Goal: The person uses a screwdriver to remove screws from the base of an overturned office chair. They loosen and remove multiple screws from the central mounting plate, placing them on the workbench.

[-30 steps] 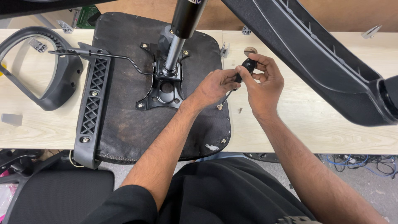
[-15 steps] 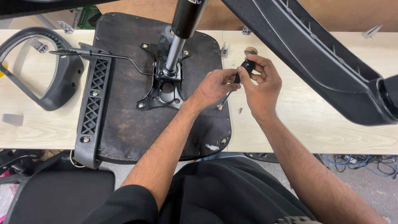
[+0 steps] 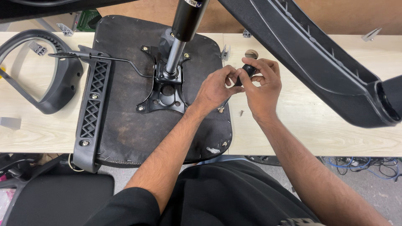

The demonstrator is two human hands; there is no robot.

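Black knob (image 3: 248, 70) sits pinched between both hands, just above the right edge of the upturned seat base (image 3: 125, 125). Going left to right: curved black armrest (image 3: 50, 98) on the pale tabletop (image 3: 318, 129), then the latticed bracket (image 3: 93, 109) bolted along the seat's left side, the metal mounting plate (image 3: 165, 94) with the gas cylinder (image 3: 180, 37) rising out of it. Left hand (image 3: 214, 88) has fingers curled shut on the knob's near end, right hand (image 3: 261, 86) wraps closed over the top. A small screw (image 3: 241, 112) lies loose just below. Big black chair leg (image 3: 318, 62) crosses the upper right.
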